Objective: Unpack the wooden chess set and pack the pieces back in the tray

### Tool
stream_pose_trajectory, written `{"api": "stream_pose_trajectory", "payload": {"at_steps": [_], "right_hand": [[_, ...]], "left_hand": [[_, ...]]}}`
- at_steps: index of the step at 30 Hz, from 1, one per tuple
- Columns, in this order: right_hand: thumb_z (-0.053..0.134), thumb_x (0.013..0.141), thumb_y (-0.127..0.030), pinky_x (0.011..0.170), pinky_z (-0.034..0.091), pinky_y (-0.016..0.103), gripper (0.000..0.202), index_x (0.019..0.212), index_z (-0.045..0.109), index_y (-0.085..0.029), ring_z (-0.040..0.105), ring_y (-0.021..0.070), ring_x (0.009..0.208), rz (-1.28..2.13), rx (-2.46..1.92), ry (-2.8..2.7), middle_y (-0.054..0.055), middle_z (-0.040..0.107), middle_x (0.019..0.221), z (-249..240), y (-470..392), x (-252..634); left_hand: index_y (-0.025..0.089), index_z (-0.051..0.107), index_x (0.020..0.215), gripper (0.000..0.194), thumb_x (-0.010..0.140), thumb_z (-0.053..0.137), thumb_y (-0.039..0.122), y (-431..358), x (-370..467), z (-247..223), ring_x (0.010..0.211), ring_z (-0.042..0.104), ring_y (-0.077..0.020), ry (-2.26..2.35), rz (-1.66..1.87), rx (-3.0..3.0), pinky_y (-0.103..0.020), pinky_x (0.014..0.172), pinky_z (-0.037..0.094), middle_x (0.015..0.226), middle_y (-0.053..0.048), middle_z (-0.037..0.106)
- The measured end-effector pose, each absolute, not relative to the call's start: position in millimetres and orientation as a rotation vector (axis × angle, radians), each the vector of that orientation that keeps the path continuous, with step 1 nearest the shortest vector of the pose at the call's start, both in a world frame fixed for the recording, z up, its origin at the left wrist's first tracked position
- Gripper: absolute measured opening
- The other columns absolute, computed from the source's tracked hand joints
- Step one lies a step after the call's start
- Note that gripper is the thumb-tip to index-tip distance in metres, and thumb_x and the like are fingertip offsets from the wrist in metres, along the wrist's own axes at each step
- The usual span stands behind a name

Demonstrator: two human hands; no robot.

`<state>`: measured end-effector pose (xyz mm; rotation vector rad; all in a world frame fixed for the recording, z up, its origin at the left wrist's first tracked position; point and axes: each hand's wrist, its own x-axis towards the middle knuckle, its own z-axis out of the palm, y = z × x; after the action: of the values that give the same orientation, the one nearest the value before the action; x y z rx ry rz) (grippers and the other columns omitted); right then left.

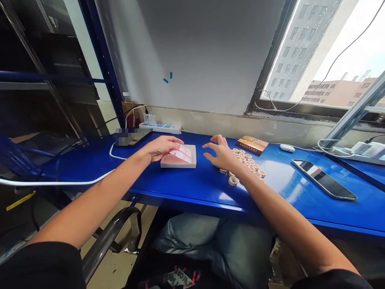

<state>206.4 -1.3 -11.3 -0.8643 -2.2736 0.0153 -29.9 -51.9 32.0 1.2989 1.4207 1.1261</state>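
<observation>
My left hand (164, 147) pinches a folded white sheet with red lines (183, 152), probably a paper game board. The sheet lies partly inside a shallow open box (179, 165) with white walls. My right hand (219, 151) hovers over the table to the right of the box, its fingers spread and nothing in them. Beside and partly behind that hand and forearm sit several round wooden Chinese chess pieces (249, 162) with characters on top. One piece (233, 181) lies closest to the table's front edge.
A printed box lid (252, 144) lies behind the pieces. On the blue table (192, 188) are a phone (324, 179) and a white earbud case (286, 148) at right. A power strip (161, 128), a dark device (132, 137) and white cables are at left. A chair armrest (112, 233) is below.
</observation>
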Motion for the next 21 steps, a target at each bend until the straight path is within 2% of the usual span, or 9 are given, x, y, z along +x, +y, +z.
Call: {"api": "stream_pose_trajectory", "payload": {"at_steps": [3,6,8,10,14,18,21], "right_hand": [[0.059,0.082,-0.03,0.092,0.044,0.043,0.029,0.108,0.066,-0.02,0.051,0.0247,0.103,0.212,-0.909,-2.234,0.01,0.057,0.102,-7.3,-4.1,201.8],[0.054,0.085,-0.041,0.081,0.045,0.035,0.038,0.113,0.062,-0.017,0.057,0.0198,0.088,0.697,-0.915,-2.055,0.007,0.064,0.093,-0.8,-10.9,195.4],[0.053,0.084,-0.046,0.072,0.044,0.029,0.04,0.107,0.063,-0.016,0.058,0.0168,0.081,0.963,-0.83,-1.957,0.005,0.066,0.091,4.2,-15.3,191.5],[0.057,0.078,-0.047,0.062,0.04,0.025,0.036,0.093,0.066,-0.015,0.055,0.014,0.071,1.084,-0.766,-1.924,0.002,0.065,0.081,9.5,-17.2,188.3],[0.059,0.072,-0.038,0.051,0.034,0.022,0.027,0.081,0.063,-0.014,0.046,0.0096,0.057,1.021,-0.774,-1.912,-0.001,0.059,0.067,19.2,-9.9,180.6],[0.055,0.074,-0.034,0.045,0.035,0.021,0.018,0.076,0.058,-0.016,0.046,0.0095,0.053,0.878,-0.829,-1.937,-0.001,0.057,0.064,23.3,5.2,165.7],[0.053,0.076,-0.03,0.047,0.04,0.021,0.013,0.077,0.057,-0.018,0.052,0.0115,0.058,0.806,-0.829,-1.963,0.0,0.059,0.068,23.4,13.7,152.7]], "left_hand": [[0.016,0.066,0.089,0.03,0.06,0.067,0.012,-57.8,-28.6,34.9,0.063,0.06,-0.0117,1.322,1.214,1.424,-0.02,0.056,0.048,0.077,-0.004,0.066],[0.017,0.064,0.096,0.03,0.066,0.063,0.016,-67.2,-25.1,36.7,0.064,0.057,-0.0106,1.199,1.232,1.67,-0.019,0.053,0.045,0.077,-0.001,0.063],[0.017,0.063,0.097,0.03,0.068,0.06,0.017,-71.9,-21.8,37.0,0.067,0.057,-0.0121,1.173,1.206,1.843,-0.02,0.056,0.046,0.078,-0.001,0.062],[0.018,0.064,0.096,0.029,0.068,0.057,0.017,-72.0,-20.1,35.7,0.075,0.058,-0.0144,1.164,1.2,2.037,-0.023,0.062,0.048,0.089,-0.003,0.061],[0.02,0.06,0.092,0.026,0.067,0.055,0.017,-55.6,-30.1,26.0,0.093,0.058,-0.0174,1.1,1.242,2.215,-0.027,0.075,0.049,0.112,-0.004,0.053],[0.024,0.041,0.111,0.049,0.065,0.059,0.022,-26.9,-59.3,11.2,0.089,0.061,-0.0159,1.232,1.411,1.968,-0.028,0.072,0.05,0.123,-0.006,0.042],[0.02,0.044,0.107,0.044,0.065,0.055,0.021,-11.4,-83.4,1.2,0.091,0.06,-0.0177,1.429,1.334,2.003,-0.032,0.078,0.049,0.118,-0.007,0.048]]}}
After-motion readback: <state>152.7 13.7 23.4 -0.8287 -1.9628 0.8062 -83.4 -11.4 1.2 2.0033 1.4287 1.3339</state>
